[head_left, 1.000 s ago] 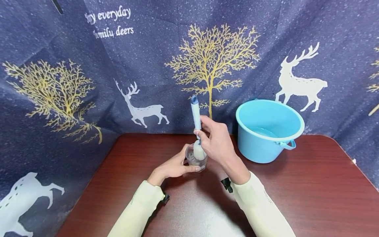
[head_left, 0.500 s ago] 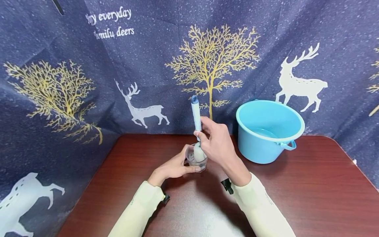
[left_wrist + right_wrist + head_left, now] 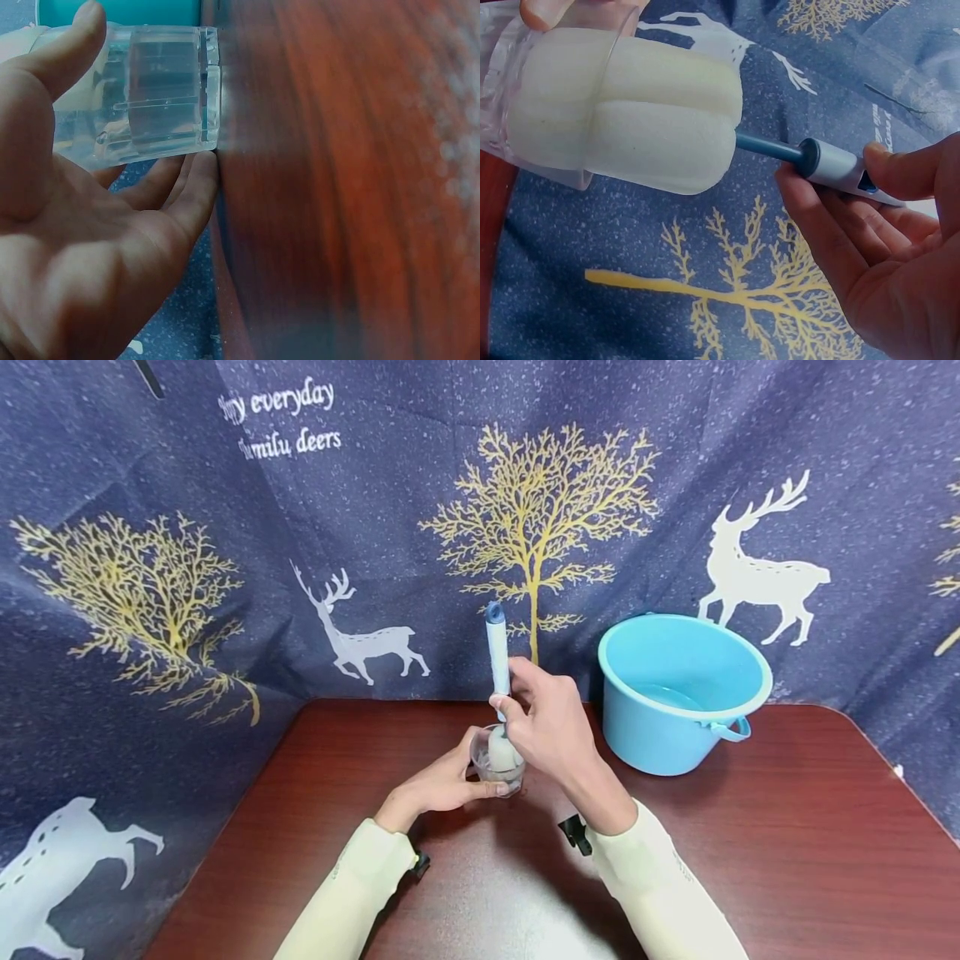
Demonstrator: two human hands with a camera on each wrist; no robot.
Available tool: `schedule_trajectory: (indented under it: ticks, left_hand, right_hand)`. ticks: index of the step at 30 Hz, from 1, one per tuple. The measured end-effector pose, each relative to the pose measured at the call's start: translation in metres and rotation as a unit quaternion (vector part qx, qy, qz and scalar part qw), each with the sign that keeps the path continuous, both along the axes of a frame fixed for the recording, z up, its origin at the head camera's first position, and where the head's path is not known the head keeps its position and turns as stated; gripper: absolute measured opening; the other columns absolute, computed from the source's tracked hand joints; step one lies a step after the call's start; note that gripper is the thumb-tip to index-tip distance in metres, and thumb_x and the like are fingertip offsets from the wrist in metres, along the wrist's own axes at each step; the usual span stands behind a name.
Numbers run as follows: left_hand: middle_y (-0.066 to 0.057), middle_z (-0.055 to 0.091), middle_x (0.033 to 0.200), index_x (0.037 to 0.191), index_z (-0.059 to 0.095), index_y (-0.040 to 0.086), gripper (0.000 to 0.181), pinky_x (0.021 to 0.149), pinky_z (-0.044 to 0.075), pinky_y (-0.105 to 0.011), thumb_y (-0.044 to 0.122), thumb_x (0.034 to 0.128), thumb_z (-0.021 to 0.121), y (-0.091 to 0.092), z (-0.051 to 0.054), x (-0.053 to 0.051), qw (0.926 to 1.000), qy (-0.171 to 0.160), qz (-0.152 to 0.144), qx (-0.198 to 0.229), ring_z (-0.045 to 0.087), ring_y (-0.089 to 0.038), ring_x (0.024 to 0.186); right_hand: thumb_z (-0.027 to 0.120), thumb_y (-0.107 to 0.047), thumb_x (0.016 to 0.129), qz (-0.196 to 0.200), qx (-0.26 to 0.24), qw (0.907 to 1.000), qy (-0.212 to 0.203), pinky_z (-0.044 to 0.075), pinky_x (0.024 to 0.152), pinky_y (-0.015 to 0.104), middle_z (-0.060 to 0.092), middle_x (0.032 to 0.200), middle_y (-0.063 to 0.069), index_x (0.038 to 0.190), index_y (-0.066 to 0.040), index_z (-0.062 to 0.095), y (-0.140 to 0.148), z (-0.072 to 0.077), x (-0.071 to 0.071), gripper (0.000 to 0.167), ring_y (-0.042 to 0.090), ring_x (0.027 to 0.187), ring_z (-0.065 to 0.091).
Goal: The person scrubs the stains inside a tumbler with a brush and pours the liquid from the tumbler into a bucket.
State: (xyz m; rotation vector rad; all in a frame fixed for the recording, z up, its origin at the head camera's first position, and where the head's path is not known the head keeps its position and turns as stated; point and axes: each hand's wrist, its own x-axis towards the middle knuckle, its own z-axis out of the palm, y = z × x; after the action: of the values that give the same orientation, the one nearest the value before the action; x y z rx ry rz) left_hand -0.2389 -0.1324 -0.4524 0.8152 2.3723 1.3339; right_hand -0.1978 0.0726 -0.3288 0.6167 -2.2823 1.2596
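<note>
A clear glass (image 3: 498,774) stands upright on the table, a little liquid low inside it. My left hand (image 3: 441,779) holds its side, thumb at the front and fingers behind, as the left wrist view of the glass (image 3: 161,90) shows. Partly inside the glass is the white foam head of a sponge cup brush (image 3: 660,112); its upper part sticks out past the rim. My right hand (image 3: 553,718) pinches the lower part of the brush's pale blue handle (image 3: 498,652), which points up with a slight tilt to the left.
A light blue bucket (image 3: 651,739) with a side handle stands at the back right of the dark red wooden table (image 3: 787,843). Behind the table hangs a blue cloth (image 3: 420,510) printed with deer and trees.
The brush has sunk slightly in the glass, and its handle top has shifted a touch to the right. My left hand and the glass stay in place.
</note>
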Motion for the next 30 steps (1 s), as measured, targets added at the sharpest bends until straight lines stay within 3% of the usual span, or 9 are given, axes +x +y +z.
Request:
schedule_trajectory:
  ticks: [11,17,24,30]
  left_hand:
    - [-0.003,0.051,0.147,0.154,0.027,0.016,0.081,0.116,0.044,-0.041,0.027,0.096,0.082,0.0012,-0.001,-0.0011,1.0,0.003,-0.003,0.002,0.054,-0.015,0.134]
    - [0.003,0.051,0.146,0.152,0.028,0.02,0.081,0.117,0.042,-0.038,0.032,0.0942,0.084,0.0017,0.0006,-0.0017,0.9998,0.0,0.006,-0.021,0.054,-0.01,0.134]
    - [0.003,0.051,0.147,0.155,0.028,0.021,0.085,0.114,0.042,-0.039,0.037,0.0932,0.084,0.001,0.0013,-0.0008,0.9997,-0.003,0.011,-0.022,0.055,-0.012,0.132]
    - [0.003,0.049,0.146,0.154,0.03,0.024,0.083,0.115,0.04,-0.041,0.036,0.0926,0.085,0.0006,-0.0001,-0.0001,0.9998,-0.003,0.016,-0.012,0.054,-0.012,0.134]
  right_hand:
    - [0.076,-0.003,0.095,0.013,-0.032,0.999,-0.03,0.051,0.063,0.035,0.079,0.089,-0.002,0.114,-0.016,0.07,-0.0006,-0.0009,0.0008,0.024,0.015,0.071,0.072]
    - [0.076,-0.004,0.095,0.013,-0.047,0.9982,-0.036,0.053,0.065,0.037,0.08,0.09,-0.001,0.115,-0.015,0.071,0.0,-0.0021,-0.001,0.024,0.018,0.075,0.076]
    - [0.076,-0.004,0.096,0.02,-0.059,0.9971,-0.044,0.06,0.073,0.04,0.08,0.093,0.001,0.116,-0.014,0.071,0.0006,-0.0027,-0.0029,0.022,0.016,0.08,0.078]
    - [0.077,-0.003,0.095,0.024,-0.058,0.9974,-0.036,0.06,0.073,0.039,0.079,0.09,0.0,0.116,-0.015,0.073,0.0,-0.003,-0.0042,0.024,0.014,0.079,0.078]
